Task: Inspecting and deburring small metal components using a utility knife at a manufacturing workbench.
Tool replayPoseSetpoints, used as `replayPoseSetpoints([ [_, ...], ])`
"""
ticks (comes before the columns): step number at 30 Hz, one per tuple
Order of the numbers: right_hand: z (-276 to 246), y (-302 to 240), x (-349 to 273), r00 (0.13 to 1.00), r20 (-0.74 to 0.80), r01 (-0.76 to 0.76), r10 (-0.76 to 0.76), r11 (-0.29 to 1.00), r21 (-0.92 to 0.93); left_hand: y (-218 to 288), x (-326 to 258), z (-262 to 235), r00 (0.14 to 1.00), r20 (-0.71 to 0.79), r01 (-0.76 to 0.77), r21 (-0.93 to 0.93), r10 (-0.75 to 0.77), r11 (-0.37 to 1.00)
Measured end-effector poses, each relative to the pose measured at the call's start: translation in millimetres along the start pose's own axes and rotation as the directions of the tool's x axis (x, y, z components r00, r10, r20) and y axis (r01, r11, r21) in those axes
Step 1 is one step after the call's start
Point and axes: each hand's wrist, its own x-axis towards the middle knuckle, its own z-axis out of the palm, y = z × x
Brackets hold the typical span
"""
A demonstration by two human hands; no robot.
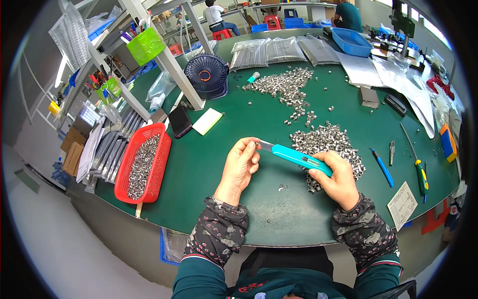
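My right hand [339, 178] is wrapped round a teal utility knife [298, 157], its blade [266, 146] out and aimed left. My left hand [240, 167] pinches a small metal piece [257, 145] between thumb and fingertips, right at the blade's tip; fingers hide most of it. Behind and beside the knife lies a heap of small shiny metal rings [326, 142]. Farther back spreads a second pile of similar rings [286, 87]. A few tiny scraps [282, 188] rest on the green table [279, 219] below the knife.
A red basket [162, 164] of metal pieces stands left, near a phone [179, 121], a notepad [207, 121] and a fan [206, 74]. At right lie a blue-handled tool [382, 168], a screwdriver [421, 177] and a paper card [402, 205]. Bagged parts [284, 50] line the back.
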Motion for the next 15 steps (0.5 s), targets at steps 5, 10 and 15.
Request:
replayPoseSetpoints([
  [5, -2.1, -1.7, 1.7, 1.000, 0.022, 0.004, -0.004, 1.000, 0.022, 0.9, -1.2, 1.5, 0.998, 0.062, -0.038, 0.074, 0.034, 0.997],
  [10, 0.0, 2.5, 0.2, 1.000, 0.029, -0.010, 0.008, 0.998, 0.069, 0.9, -0.9, 2.8, 0.999, 0.026, -0.032, 0.055, 0.031, 0.998],
  [15, -0.5, 6.0, 1.0, 0.998, 0.053, -0.043, 0.037, 0.992, 0.117, 1.9, -1.8, 4.5, 1.000, 0.016, -0.018, 0.050, 0.018, 0.999],
])
